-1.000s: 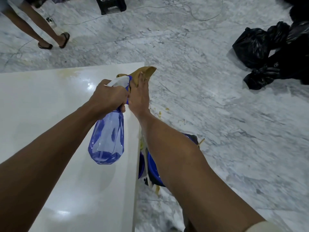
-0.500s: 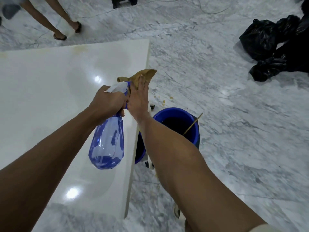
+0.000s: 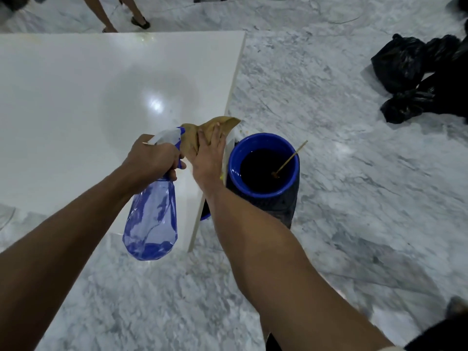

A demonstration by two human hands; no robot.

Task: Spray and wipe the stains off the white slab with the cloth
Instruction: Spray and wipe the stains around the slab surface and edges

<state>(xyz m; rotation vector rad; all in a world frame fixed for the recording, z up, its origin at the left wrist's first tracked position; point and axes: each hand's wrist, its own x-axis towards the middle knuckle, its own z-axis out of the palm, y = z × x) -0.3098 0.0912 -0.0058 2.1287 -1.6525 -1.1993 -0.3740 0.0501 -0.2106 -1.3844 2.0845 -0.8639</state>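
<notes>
The left hand (image 3: 152,158) grips the spray bottle (image 3: 152,219); the right hand (image 3: 209,154) presses the cloth (image 3: 202,130) flat at the white slab's (image 3: 76,97) right edge. A careless swipe might knock the bucket (image 3: 263,168) just beside it.

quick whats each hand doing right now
Left hand: grips the spray bottle at its neck.
Right hand: open, straight fingers pressed flat against the cloth.

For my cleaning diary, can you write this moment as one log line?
left hand: grips spray bottle | right hand: flat against cloth | white slab: yellowish stain at far edge | blue bucket: beside slab
</notes>
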